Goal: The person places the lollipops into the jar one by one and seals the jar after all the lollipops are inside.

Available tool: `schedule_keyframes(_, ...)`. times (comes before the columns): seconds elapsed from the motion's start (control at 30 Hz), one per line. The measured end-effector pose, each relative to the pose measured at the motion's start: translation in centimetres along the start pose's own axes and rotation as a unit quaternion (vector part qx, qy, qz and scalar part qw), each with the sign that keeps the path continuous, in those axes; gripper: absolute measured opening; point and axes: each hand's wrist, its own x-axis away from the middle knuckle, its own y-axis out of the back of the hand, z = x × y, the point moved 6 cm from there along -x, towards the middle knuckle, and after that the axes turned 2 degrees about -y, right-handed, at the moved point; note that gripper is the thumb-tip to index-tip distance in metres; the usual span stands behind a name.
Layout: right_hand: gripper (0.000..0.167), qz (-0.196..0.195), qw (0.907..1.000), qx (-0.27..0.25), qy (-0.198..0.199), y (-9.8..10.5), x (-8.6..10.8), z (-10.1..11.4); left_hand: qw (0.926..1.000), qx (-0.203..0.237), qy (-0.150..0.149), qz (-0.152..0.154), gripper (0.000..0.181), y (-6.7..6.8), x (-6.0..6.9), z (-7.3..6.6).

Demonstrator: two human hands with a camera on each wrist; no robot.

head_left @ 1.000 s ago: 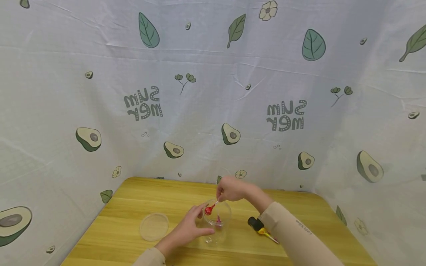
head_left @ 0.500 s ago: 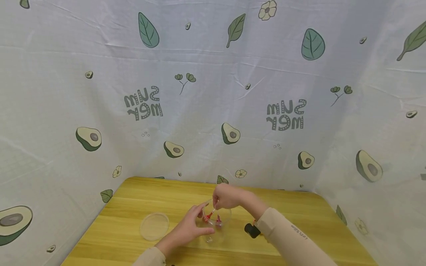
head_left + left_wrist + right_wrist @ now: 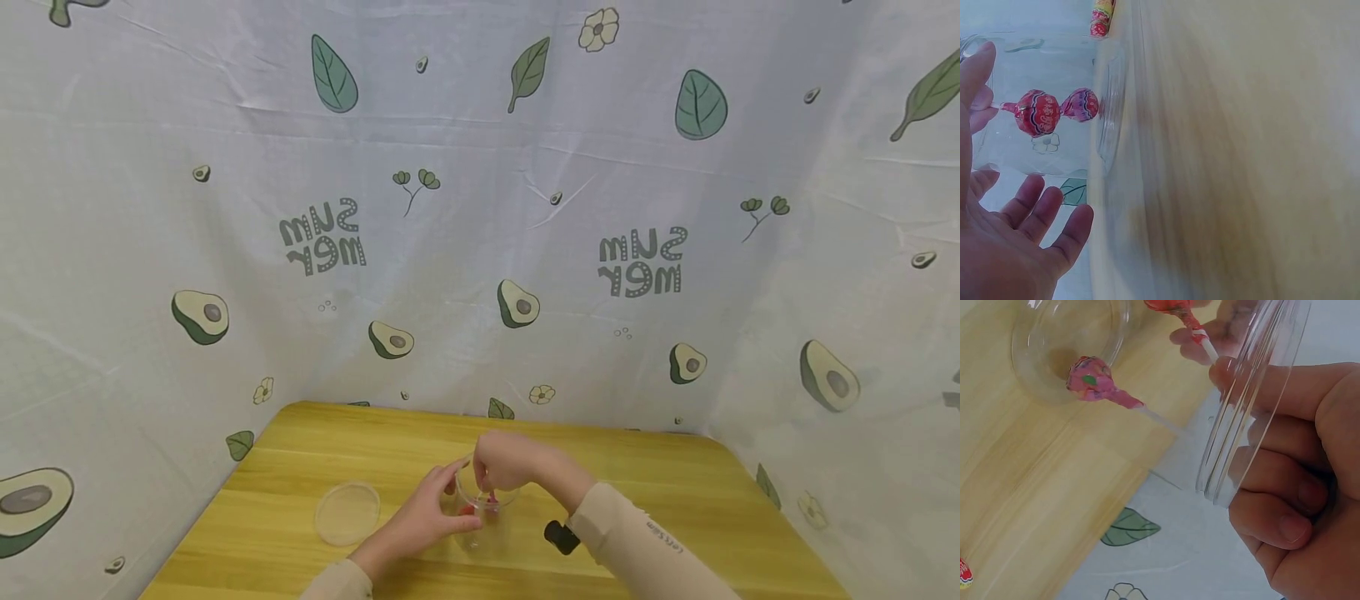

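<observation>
A clear plastic jar (image 3: 491,542) stands upright on the table. My left hand (image 3: 426,515) holds its side, with thumb and fingers apart around it. My right hand (image 3: 508,460) reaches into the jar's mouth and pinches the white stick of a red-wrapped lollipop (image 3: 1037,113) between thumb and finger. The red lollipop hangs inside the jar, wrapper end down. A pink-wrapped lollipop (image 3: 1091,379) rests in the jar with its stick pointing up. In the head view, the jar wall and my hands partly hide both lollipops.
A round clear lid (image 3: 347,513) lies flat on the wooden table (image 3: 322,433), left of the jar. Another lollipop in a yellow and red wrapper (image 3: 1101,17) lies outside the jar. A black camera (image 3: 561,537) sits at my right wrist. A printed curtain (image 3: 450,250) surrounds the table.
My right hand has moved down and slightly left, lowering the red lollipop from the jar's mouth into it. The left hand keeps its place on the jar.
</observation>
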Motion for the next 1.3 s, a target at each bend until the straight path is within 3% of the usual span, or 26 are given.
schedule_keyframes(0.4, 0.021, -0.005, 0.9998, 0.015, -0.014, -0.3, -0.1, -0.4, 0.9999, -0.005, 0.013, 0.0, 0.084, -0.2, 0.0, 0.1)
schedule_keyframes(0.83, 0.007, -0.067, 0.9914, -0.108, 0.033, 1.5, 1.5, -1.7, 1.0, -0.006, 0.006, -0.001, 0.085, -0.2, 0.1, -0.3)
schedule_keyframes(1.3, 0.006, -0.121, 0.9787, -0.165, -0.017, 2.6, 5.5, -5.7, 0.9998, 0.0, 0.013, -0.013, 0.086, -0.3, -0.1, 0.0)
